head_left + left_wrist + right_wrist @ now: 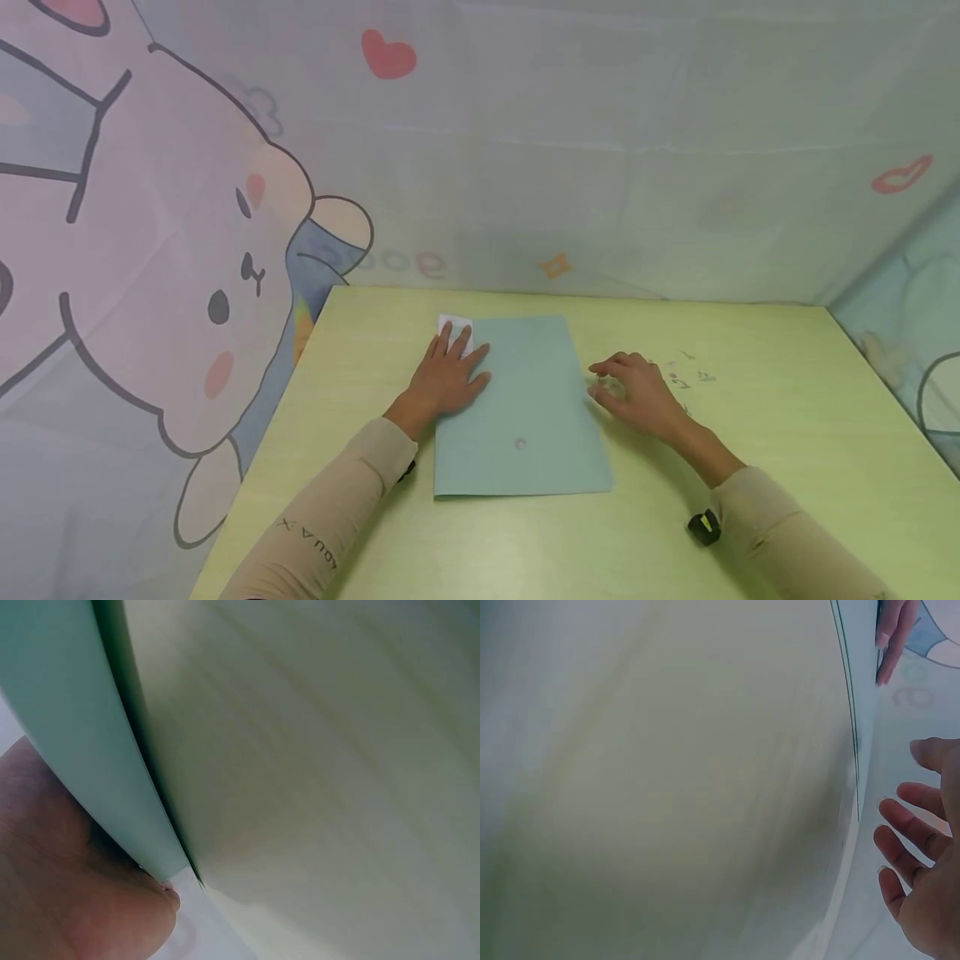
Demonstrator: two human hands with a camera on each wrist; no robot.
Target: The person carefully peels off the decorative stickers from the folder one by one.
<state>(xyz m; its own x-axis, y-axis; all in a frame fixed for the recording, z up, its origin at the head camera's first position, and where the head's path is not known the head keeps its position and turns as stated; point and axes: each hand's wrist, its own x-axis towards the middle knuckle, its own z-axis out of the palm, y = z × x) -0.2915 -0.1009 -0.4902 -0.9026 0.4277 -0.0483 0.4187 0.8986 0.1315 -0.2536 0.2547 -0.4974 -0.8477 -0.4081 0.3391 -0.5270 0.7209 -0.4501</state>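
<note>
A blue-green sheet of card (525, 392), with doubled layers along its edge, lies on the table. My left hand (447, 382) rests flat with fingers spread over its upper left part. Under those fingertips is a small white piece of paper (444, 320) at the card's corner, partly hidden. In the left wrist view, the heel of the left hand (82, 877) is beside the card's edge. Just off the card's right edge hovers my right hand (637, 396), fingers loosely bent. The right wrist view shows that hand (930, 862) with its fingers apart and nothing held.
Several small dark and reddish marks (678, 381), like stickers on clear film, lie right of the right hand. A small round ring mark (521, 444) shows on the lower card. Behind the yellow-green table (780, 400) hangs a printed cloth (570, 150) with a cartoon animal.
</note>
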